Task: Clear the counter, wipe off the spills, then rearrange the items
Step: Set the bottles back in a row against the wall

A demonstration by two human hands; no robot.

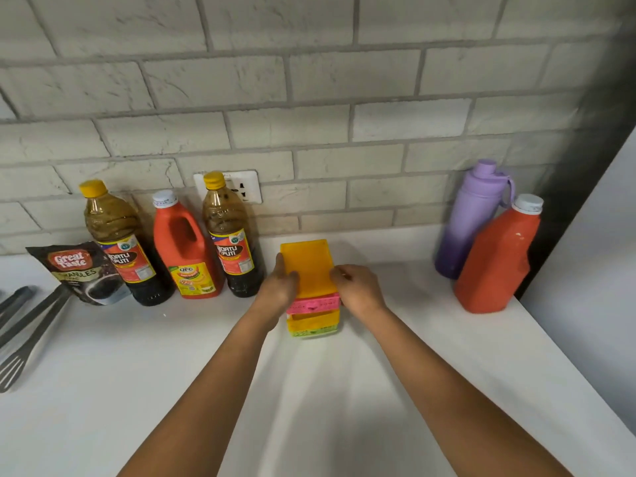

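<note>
We judge this the rearranging step: both hands, left hand (279,287) and right hand (358,290), clasp the small plastic drawer stack with its yellow top (309,266) at centre frame on the white worktop (172,390); next, seat it squarely.

Left of the hands, the dark pouch (81,275) reads "Great Taste" and "GRANULES". The two dark bottles (127,246) (230,239) read "DATU PUTI"; the red jug (187,249) between them reads "UFC".
</note>
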